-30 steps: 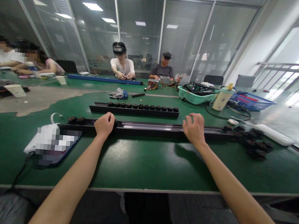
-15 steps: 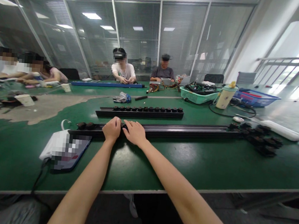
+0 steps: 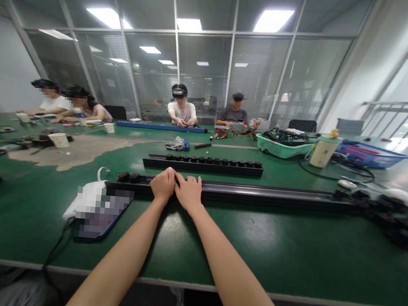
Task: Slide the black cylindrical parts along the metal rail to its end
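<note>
A long black rail (image 3: pixel 257 195) lies across the green table (image 3: pixel 218 240) in front of me. Two black round parts (image 3: pixel 127 177) sit in its left end. My left hand (image 3: pixel 163 184) is curled into a fist on the rail. Touching it on the right, my right hand (image 3: pixel 188 192) rests on the rail with its fingers bent over the channel. What the fingers press on is hidden. A heap of loose black round parts (image 3: pixel 387 215) lies at the rail's right end. A second, shorter rail (image 3: pixel 203 165) filled with several such parts lies behind.
A white pouch and a dark tablet (image 3: pixel 97 210) with a cable lie left of my hands. At the back right stand a green basket (image 3: pixel 281 148), a cream jug (image 3: pixel 323 149) and a blue tray (image 3: pixel 371 153). Several people sit along the far and left edges.
My right hand moved left from the rail's middle to meet my left hand and now presses beside it. The camera has tilted upward.
</note>
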